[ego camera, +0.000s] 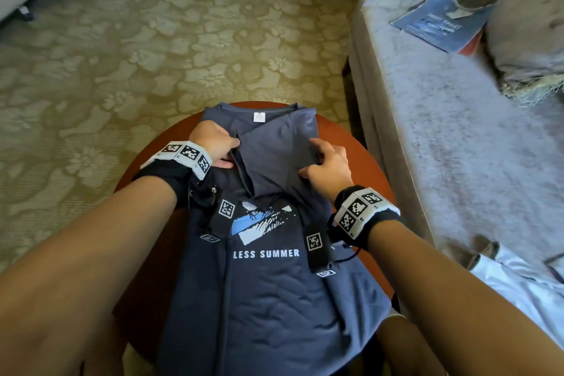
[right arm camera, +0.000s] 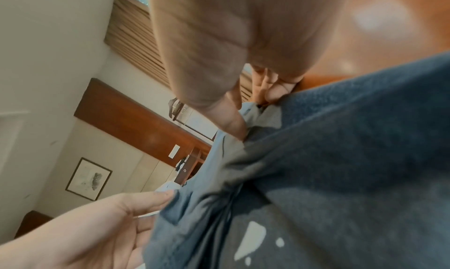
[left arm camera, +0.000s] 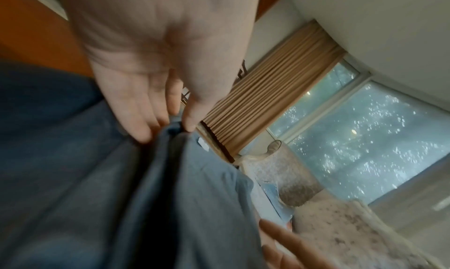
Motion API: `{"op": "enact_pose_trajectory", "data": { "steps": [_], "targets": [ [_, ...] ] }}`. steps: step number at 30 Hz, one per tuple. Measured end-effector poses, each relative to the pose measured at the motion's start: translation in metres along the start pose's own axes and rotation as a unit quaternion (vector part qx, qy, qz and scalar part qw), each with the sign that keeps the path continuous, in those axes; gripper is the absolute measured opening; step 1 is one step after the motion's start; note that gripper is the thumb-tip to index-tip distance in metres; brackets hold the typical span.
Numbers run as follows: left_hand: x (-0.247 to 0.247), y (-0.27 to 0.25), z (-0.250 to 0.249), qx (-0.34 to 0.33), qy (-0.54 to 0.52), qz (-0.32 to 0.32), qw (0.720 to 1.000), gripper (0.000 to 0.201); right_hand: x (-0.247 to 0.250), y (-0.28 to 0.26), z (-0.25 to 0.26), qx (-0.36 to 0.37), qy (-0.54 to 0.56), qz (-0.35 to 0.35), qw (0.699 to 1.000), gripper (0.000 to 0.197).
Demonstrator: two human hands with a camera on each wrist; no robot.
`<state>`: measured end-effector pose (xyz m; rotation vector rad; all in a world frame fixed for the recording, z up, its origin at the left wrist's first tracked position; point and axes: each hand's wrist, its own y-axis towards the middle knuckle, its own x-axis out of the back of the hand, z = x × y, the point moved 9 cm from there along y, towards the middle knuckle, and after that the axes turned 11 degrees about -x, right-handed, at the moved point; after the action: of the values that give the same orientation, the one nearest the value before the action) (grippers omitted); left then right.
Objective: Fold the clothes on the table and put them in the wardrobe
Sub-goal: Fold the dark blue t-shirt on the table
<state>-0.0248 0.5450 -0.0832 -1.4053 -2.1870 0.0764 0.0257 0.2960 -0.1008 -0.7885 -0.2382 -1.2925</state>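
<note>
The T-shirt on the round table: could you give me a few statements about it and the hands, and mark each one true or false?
1. The T-shirt lies on a round wooden table. True.
2. The left hand pinches a fold of the shirt's cloth. True; the left wrist view shows fingers and thumb closed on the edge.
3. The right hand is resting on the sofa. False; it grips the shirt's folded-in part.
4. The shirt is plain, with no print. False; it bears a graphic and the words "LESS SUMMER".
5. A blue booklet lies on the sofa. True.
</note>
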Motion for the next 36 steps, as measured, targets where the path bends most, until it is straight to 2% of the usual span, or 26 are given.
{"op": "enact_pose_trajectory", "data": {
  "steps": [3,5,8,11,16,18,22,28,31,36],
  "targets": [
    [0.014,0.009,-0.026,-0.066,0.138,-0.060,0.986,0.024,0.009,0.002,-0.005,0.002,0.016,-0.007,1.000,0.062],
    [0.007,0.011,-0.051,-0.116,0.196,-0.072,0.971,0.013,0.012,0.003,-0.008,-0.001,0.024,-0.003,1.000,0.059],
    [-0.027,0.020,-0.078,-0.161,0.201,-0.031,0.966,0.030,0.012,0.006,-0.010,0.007,0.002,0.002,1.000,0.063],
    [-0.070,0.029,-0.094,-0.189,0.200,0.032,0.961,0.033,0.019,0.011,-0.009,0.020,-0.018,-0.008,1.000,0.075],
    [-0.117,0.046,-0.100,-0.193,0.236,0.099,0.947,0.043,0.027,0.021,-0.014,0.009,-0.014,0.011,1.000,0.093],
    [-0.123,0.053,-0.099,-0.193,0.247,0.113,0.943,0.038,0.026,0.022,-0.013,0.017,-0.037,0.009,0.999,0.094],
    [-0.117,0.066,-0.102,-0.200,0.240,0.082,0.947,0.025,0.023,0.024,-0.010,0.026,-0.069,0.005,0.997,0.095],
    [-0.118,0.078,-0.092,-0.166,0.215,0.092,0.958,0.033,0.022,0.024,-0.011,0.016,-0.064,0.016,0.998,0.094],
    [-0.104,0.084,-0.099,-0.167,0.159,0.039,0.972,0.026,0.022,0.025,-0.012,0.016,-0.069,0.011,0.997,0.094],
    [-0.085,0.088,-0.092,-0.168,0.149,-0.018,0.974,0.009,0.024,0.022,-0.011,0.020,-0.060,0.000,0.998,0.092]
  ]
}}
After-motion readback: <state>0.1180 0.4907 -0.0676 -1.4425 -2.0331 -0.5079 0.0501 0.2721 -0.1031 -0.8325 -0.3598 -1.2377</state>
